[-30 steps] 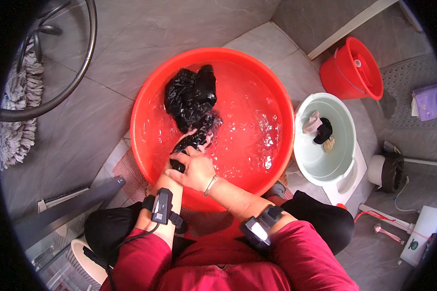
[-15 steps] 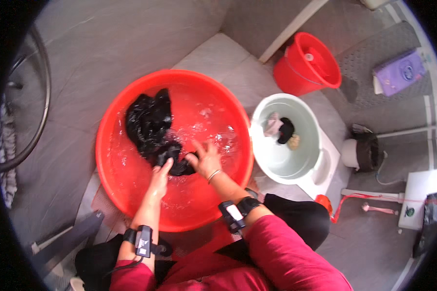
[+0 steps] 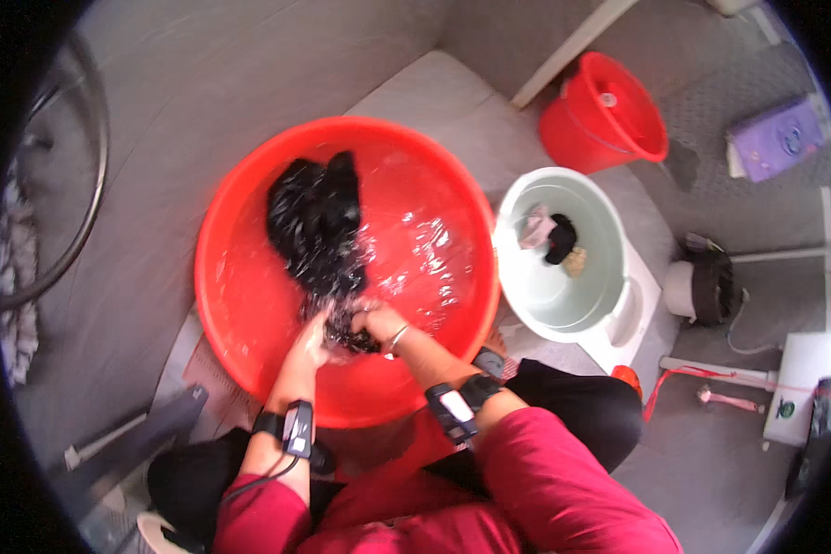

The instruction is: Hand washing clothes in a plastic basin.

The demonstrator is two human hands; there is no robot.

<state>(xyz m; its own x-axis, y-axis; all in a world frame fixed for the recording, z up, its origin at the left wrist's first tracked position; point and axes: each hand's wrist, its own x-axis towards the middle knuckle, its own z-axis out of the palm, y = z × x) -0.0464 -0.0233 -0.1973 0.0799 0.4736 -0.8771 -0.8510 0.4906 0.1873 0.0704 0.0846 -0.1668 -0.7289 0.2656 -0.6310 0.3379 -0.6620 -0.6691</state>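
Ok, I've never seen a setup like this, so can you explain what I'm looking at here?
There's no machine doing the work: these are a person's bare left hand and right hand, seen from a wide camera on their head, so edges curve. Small devices are strapped to both forearms. Both hands are at the near end of a wet black cloth in a red basin of water; blur hides how firmly either grips. To the right, a pale basin holds small pink, black and beige items.
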